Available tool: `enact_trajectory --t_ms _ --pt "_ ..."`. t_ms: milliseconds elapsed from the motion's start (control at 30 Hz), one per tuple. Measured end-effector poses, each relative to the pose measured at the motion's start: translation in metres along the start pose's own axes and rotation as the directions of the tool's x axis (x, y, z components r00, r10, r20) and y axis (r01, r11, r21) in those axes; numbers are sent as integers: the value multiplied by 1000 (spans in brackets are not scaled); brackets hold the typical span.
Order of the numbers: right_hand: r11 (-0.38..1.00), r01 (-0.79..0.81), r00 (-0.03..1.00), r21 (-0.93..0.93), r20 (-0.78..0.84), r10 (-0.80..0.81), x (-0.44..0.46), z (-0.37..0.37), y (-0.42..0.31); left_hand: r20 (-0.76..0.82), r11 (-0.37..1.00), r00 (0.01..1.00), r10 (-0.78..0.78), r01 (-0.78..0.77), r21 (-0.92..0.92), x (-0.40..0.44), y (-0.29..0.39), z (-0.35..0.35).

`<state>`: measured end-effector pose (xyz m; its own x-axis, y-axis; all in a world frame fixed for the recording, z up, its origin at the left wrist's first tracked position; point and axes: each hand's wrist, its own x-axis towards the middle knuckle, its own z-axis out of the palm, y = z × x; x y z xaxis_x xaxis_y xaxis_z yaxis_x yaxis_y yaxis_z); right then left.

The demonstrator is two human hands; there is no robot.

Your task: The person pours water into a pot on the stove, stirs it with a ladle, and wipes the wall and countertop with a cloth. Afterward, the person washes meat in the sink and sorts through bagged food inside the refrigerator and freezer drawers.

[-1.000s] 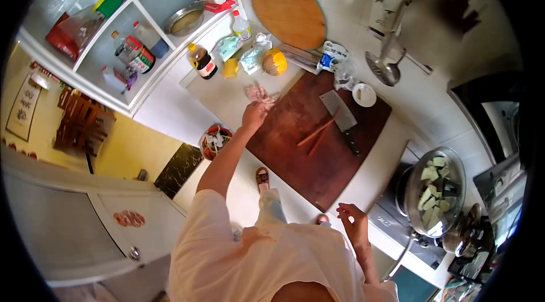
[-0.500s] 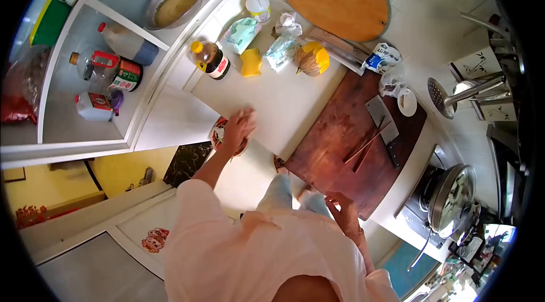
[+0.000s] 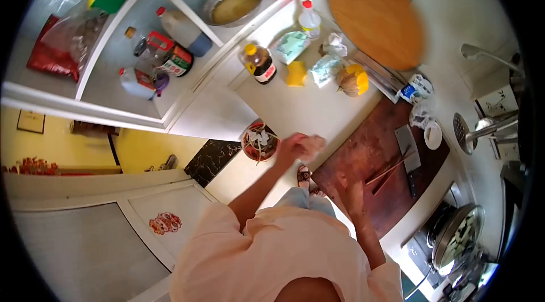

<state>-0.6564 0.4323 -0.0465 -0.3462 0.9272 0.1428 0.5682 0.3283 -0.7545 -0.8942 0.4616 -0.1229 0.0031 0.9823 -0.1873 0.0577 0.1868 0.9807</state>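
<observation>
My left hand (image 3: 303, 147), smeared by motion, is over the counter edge just left of the brown cutting board (image 3: 347, 143). I see nothing in it, but its fingers are too blurred to read. At the board's near edge is my right hand (image 3: 353, 195), also blurred, its grip unclear. A cleaver (image 3: 407, 151) lies on the board to the right of that hand, with a pair of chopsticks (image 3: 381, 176) resting partly across it. Down below my left hand stands a bin (image 3: 261, 142) holding scraps.
On the counter stand a soy sauce bottle (image 3: 261, 64), a yellow sponge (image 3: 296, 74), a partly peeled pumpkin (image 3: 353, 80) and a spray bottle (image 3: 309, 20). A round wooden board (image 3: 374, 18) leans at the back. A lidded pan (image 3: 462, 239) sits on the stove at right.
My left hand has moved right, from near the bin towards the cutting board. My right hand has come up from beside my body to the board's edge. The view has shifted left.
</observation>
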Motion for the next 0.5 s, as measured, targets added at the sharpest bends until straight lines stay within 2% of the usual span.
enact_trajectory --t_ms 67,133,200,233,300,333,367,400,467,500 --pt "991 -4 1000 133 8 3 18 -10 -10 0 1000 1000 19 -19 12 -2 3 45" --pt "984 20 1000 178 12 -23 20 -14 -18 20 993 1000 -23 21 114 -14 38 71" --pt "987 84 996 140 20 -87 16 -13 -23 13 995 999 -37 38 -96 -20 29 90" --pt "981 68 997 180 17 -72 11 -11 -22 8 979 999 -49 50 -200 -28 25 94" --pt "964 40 999 261 13 -45 5 -2 -15 112 946 991 -69 101 -307 -45 23 93" --pt "943 -29 997 331 72 5 -2 3 -10 164 926 984 -71 126 -355 -53 25 89" --pt "914 -103 990 393 133 54 -11 9 -3 264 891 959 -102 206 -405 -60 19 80" --pt "877 -180 976 445 194 102 -14 15 3 261 873 962 -78 192 -448 -68 19 70" --pt "606 -196 980 771 129 153 -10 31 16 267 830 963 -27 170 -531 -82 19 48" --pt "596 -172 977 784 59 204 -9 32 19 147 954 989 -18 61 -292 -83 14 32"
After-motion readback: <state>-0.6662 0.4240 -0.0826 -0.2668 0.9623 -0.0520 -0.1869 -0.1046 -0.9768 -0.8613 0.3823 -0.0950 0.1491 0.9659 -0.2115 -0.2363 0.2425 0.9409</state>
